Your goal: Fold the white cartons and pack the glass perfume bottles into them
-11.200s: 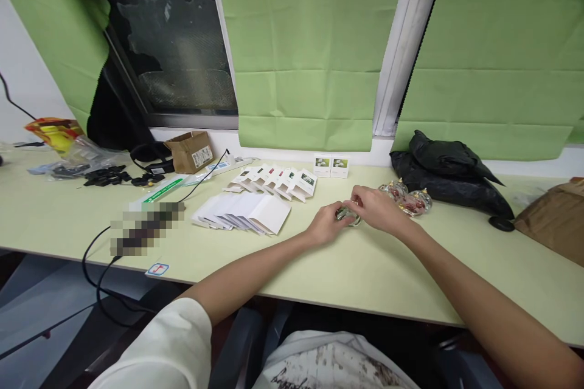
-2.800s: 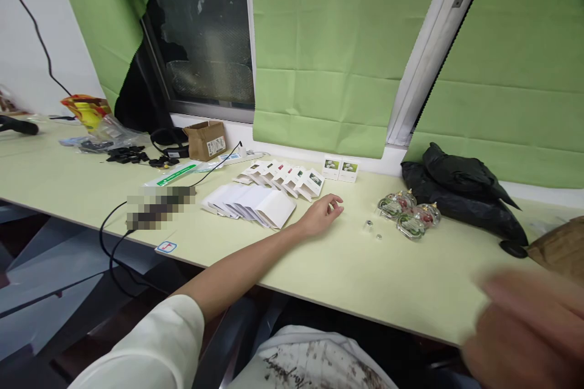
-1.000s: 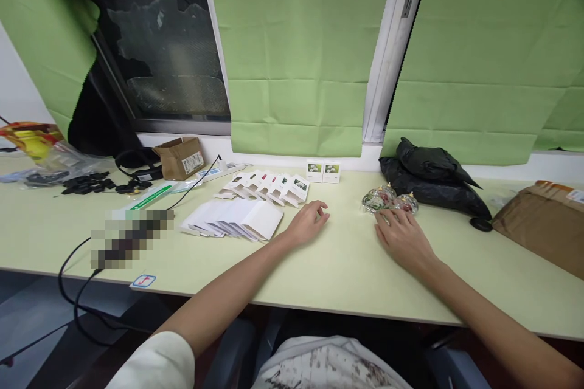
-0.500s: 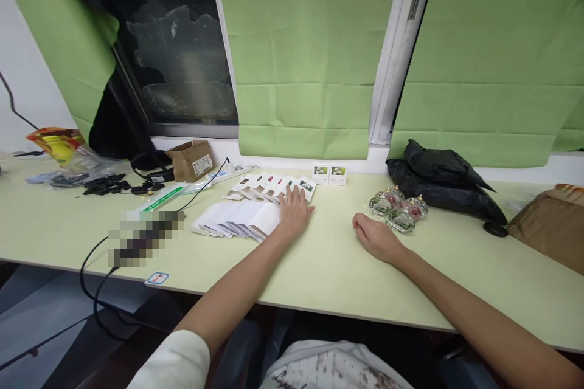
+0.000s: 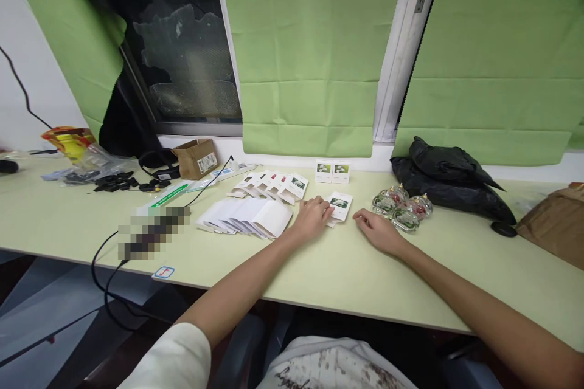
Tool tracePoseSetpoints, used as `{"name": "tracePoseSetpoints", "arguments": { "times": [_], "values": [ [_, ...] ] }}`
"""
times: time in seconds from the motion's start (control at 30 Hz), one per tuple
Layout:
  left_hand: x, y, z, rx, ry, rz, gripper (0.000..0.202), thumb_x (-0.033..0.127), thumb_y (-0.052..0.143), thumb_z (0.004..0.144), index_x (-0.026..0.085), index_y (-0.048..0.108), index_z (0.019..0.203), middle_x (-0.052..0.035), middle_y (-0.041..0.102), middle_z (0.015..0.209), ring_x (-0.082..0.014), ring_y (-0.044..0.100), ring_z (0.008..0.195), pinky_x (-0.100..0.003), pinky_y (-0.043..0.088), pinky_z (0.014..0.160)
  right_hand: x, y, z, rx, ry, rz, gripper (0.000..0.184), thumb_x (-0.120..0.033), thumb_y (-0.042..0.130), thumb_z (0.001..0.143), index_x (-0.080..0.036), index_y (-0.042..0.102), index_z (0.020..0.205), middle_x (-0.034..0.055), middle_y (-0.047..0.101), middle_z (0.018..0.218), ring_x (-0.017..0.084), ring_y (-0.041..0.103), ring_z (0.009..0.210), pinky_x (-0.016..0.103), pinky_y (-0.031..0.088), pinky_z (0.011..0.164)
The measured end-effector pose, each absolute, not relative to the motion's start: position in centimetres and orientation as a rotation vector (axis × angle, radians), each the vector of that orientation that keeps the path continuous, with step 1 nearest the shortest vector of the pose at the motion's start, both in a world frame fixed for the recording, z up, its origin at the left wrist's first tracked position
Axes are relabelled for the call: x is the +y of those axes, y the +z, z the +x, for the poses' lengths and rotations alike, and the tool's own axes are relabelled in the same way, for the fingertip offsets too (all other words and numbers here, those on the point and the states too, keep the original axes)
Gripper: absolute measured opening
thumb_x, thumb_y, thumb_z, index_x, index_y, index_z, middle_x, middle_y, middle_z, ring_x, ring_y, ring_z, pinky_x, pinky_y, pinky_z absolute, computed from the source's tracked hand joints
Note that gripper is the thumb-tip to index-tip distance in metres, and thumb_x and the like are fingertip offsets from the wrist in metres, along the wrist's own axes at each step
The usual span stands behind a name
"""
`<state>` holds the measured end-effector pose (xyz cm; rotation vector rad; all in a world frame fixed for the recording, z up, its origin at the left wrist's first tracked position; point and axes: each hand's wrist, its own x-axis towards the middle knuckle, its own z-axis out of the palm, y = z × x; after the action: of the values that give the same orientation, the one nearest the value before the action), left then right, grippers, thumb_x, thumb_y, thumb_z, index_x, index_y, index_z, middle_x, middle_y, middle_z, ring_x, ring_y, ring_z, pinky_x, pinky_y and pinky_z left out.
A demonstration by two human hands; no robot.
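Observation:
My left hand (image 5: pixel 314 217) grips the left edge of a flat white carton (image 5: pixel 340 205) with a dark green flower picture, just above the table. Close to the carton's right side, my right hand (image 5: pixel 376 231) rests on the table with its fingers curled; whether anything is in them is hidden. Left of my left hand lie a fanned row of white printed cartons (image 5: pixel 274 186) and, nearer me, a fanned stack of plain white envelope-like pieces (image 5: pixel 244 217). Two small white boxes (image 5: pixel 332 172) with green pictures stand upright behind. Clear ornaments (image 5: pixel 402 206) with red and green inside lie beyond my right hand.
Black plastic bags (image 5: pixel 449 179) and a brown paper package (image 5: pixel 556 225) lie on the right. At the left are a small cardboard box (image 5: pixel 196 159), black parts (image 5: pixel 116 182), a yellow-and-red bag (image 5: pixel 72 143) and cables hanging over the table's edge (image 5: pixel 219 287).
My left hand has moved right from the fanned row, bringing one flat carton with it toward my right hand. My right hand has stayed nearly in place. The view has shifted slightly.

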<state>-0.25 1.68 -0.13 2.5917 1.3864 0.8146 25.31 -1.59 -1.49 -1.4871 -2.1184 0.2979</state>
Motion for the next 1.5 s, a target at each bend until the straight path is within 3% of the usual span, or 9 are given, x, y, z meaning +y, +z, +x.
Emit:
{"name": "tracePoseSetpoints", "arguments": {
  "times": [0.1, 0.3, 0.47, 0.63, 0.73, 1.0, 1.13, 1.23, 1.5],
  "values": [
    [1.7, -0.4, 0.3, 1.366, 0.921, 2.386, 0.030, 0.042, 0.046, 0.106, 0.022, 0.065, 0.117, -0.0104, 0.064, 0.120, -0.0265, 0.061, 0.114, -0.042, 0.044, 0.103, 0.1, -1.0, 24.7, -2.103, 0.376, -1.499, 0.035, -0.050, 0.045, 0.103, -0.025, 0.069, 0.099, 0.0025, 0.076, 0.083, 0.022, 0.068, 0.075, 0.030, 0.044, 0.066],
    [2.3, -1.4, 0.6, 1.582, 0.898, 2.133, 0.054, 0.063, 0.065, 0.091, 0.015, 0.066, 0.115, -0.0203, 0.064, 0.131, -0.0434, 0.046, 0.136, -0.060, 0.034, 0.114, 1.6, -1.7, 22.3, -1.927, 0.421, -1.521, 0.034, -0.051, 0.045, 0.103, -0.023, 0.063, 0.096, 0.0079, 0.077, 0.090, 0.024, 0.071, 0.081, 0.032, 0.047, 0.069],
    [3.2, -1.8, 0.1, 1.212, 1.002, 1.883, 0.061, 0.055, 0.071, 0.092, 0.017, 0.053, 0.137, -0.0161, 0.071, 0.126, -0.0257, 0.069, 0.101, -0.043, 0.056, 0.089, 0.9, -3.0, 21.7, -1.716, 0.668, -1.297, 0.041, -0.060, 0.053, 0.099, -0.025, 0.048, 0.121, 0.0098, 0.075, 0.112, 0.022, 0.072, 0.081, 0.035, 0.057, 0.069],
    [3.5, -2.0, 0.4, 0.930, 1.107, 1.608, 0.063, 0.046, 0.079, 0.088, 0.017, 0.051, 0.137, -0.0195, 0.069, 0.130, -0.0235, 0.071, 0.101, -0.040, 0.060, 0.086, 1.6, -3.6, 22.2, -1.445, 0.993, -0.991, 0.054, -0.069, 0.071, 0.084, -0.027, 0.046, 0.106, 0.0031, 0.073, 0.095, 0.020, 0.069, 0.077, 0.033, 0.060, 0.064],
    [3.1, -1.5, 0.4, 0.888, 1.135, 1.593, 0.069, 0.046, 0.076, 0.090, 0.022, 0.046, 0.147, -0.0195, 0.061, 0.143, -0.0212, 0.071, 0.095, -0.035, 0.062, 0.074, 2.0, -3.6, 22.6, -1.418, 0.978, -1.013, 0.050, -0.066, 0.073, 0.084, -0.027, 0.050, 0.104, 0.0004, 0.070, 0.089, 0.016, 0.064, 0.066, 0.029, 0.056, 0.057],
    [2.6, 0.4, -0.3, 0.802, 1.050, 1.765, 0.037, 0.027, 0.059, 0.093, 0.025, 0.075, 0.126, -0.0074, 0.018, 0.175, -0.0170, 0.071, 0.090, -0.034, 0.062, 0.074, 1.4, -2.6, 22.8, -1.415, 0.944, -1.063, 0.049, -0.062, 0.066, 0.088, -0.028, 0.068, 0.124, 0.0083, 0.069, 0.134, 0.020, 0.070, 0.076, 0.037, 0.062, 0.066],
    [2.6, 0.1, -0.2, 0.754, 1.079, 1.738, 0.045, 0.029, 0.075, 0.086, 0.025, 0.073, 0.131, -0.0124, 0.020, 0.174, -0.0123, 0.070, 0.081, -0.035, 0.062, 0.077, 0.9, -1.8, 23.3, -1.363, 1.051, -0.982, 0.049, -0.061, 0.071, 0.088, -0.029, 0.074, 0.124, 0.0055, 0.067, 0.142, 0.026, 0.069, 0.113, 0.040, 0.060, 0.093],
    [2.8, -0.2, -0.2, 0.746, 1.098, 1.695, 0.048, 0.037, 0.081, 0.085, 0.024, 0.073, 0.130, -0.0154, 0.026, 0.172, -0.0123, 0.071, 0.082, -0.035, 0.063, 0.080, 0.7, -1.3, 23.9, -1.460, 1.089, -0.985, 0.060, -0.059, 0.076, 0.086, -0.030, 0.068, 0.139, 0.0060, 0.068, 0.142, 0.027, 0.067, 0.117, 0.044, 0.055, 0.102],
    [3.0, -0.4, -0.3, 0.750, 1.093, 1.576, 0.044, 0.041, 0.082, 0.085, 0.023, 0.075, 0.125, -0.0140, 0.044, 0.163, -0.0152, 0.072, 0.089, -0.037, 0.063, 0.085, 0.7, -1.6, 24.1, -1.559, 0.979, -1.076, 0.066, -0.061, 0.079, 0.081, -0.025, 0.069, 0.136, 0.0097, 0.078, 0.116, 0.030, 0.071, 0.102, 0.044, 0.059, 0.088]
  ]
}}
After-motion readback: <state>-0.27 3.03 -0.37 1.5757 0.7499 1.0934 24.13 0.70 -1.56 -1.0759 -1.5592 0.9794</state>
